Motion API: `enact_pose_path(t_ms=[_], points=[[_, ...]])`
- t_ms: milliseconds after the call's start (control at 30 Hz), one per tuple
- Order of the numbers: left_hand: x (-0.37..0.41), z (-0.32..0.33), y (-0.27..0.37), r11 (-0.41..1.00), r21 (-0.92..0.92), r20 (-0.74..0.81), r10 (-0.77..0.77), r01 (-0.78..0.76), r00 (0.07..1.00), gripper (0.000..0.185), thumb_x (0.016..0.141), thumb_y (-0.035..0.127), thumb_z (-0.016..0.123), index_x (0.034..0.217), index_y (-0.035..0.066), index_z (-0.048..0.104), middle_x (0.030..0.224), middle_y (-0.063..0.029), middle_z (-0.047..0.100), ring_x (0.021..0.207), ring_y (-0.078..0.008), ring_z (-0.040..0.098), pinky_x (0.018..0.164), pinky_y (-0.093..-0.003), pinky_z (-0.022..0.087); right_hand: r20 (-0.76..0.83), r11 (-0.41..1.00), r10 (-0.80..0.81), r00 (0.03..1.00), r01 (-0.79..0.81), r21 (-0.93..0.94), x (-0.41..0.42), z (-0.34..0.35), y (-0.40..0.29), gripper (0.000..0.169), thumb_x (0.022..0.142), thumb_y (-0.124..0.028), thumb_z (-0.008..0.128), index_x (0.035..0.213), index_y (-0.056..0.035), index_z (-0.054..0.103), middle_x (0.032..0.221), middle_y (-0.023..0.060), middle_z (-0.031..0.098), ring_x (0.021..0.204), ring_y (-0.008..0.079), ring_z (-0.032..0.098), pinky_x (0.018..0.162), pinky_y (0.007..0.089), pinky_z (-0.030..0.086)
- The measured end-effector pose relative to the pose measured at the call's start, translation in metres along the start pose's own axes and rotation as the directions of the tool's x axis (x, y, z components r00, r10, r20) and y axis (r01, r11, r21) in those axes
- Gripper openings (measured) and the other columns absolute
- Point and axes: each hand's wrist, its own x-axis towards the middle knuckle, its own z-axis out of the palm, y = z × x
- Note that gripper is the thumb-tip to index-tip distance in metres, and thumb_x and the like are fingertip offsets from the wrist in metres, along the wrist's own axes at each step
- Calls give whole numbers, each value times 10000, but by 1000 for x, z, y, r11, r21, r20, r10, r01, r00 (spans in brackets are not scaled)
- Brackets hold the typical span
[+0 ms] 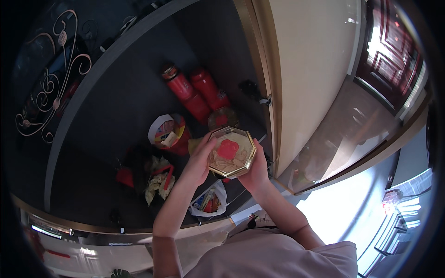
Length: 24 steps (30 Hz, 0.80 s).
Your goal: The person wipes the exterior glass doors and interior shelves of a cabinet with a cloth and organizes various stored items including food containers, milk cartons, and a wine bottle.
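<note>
Both my hands hold an octagonal gold-edged box [240,145] by its opposite sides, in front of an open dark cabinet. Its clear lid bears a red flower-shaped patch, and pale flat pieces show inside. My left hand [201,163] grips the left side, thumb near the top rim. Around the right side curls my right hand [258,169], its fingers mostly hidden beneath. Just beyond the box, a similar octagonal container [222,118] with a red patch sits on the cabinet floor, partly covered by my hold.
Two red canisters [180,87] [205,83] stand deeper in the cabinet. A round tub [180,139] of packets, a crumpled cloth-like bundle [160,180] and a white plastic bag [222,198] of small packs lie left and nearer. A cream cabinet door [306,69] hangs open at right.
</note>
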Motion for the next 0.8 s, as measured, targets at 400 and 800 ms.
enact_pose_path(t_ms=[400, 800], points=[[-3, -6, 0, 999, -6, -88, -40, 40, 995, 354, 1030, 244, 529, 1336, 68, 502, 1307, -71, 584, 1221, -147, 558, 1016, -303, 459, -114, 986, -18, 993, -1, -164, 1, 1, 0, 602, 1020, -552, 373, 1399, -96, 472, 1375, 94, 564, 1252, 249, 551, 1071, 413, 413], [5, -25, -18, 981, -152, -52, -133, 123, 990, 381, 1001, 241, 576, 1350, 102, 514, 1352, -48, 562, 1219, -189, 566, 1012, -350, 477, 16, 933, -256, 967, 251, -259, -5, 11, 9, 631, 1046, -528, 350, 1552, -165, 247, 1541, 66, 356, 1417, 232, 346, 1167, 403, 264]])
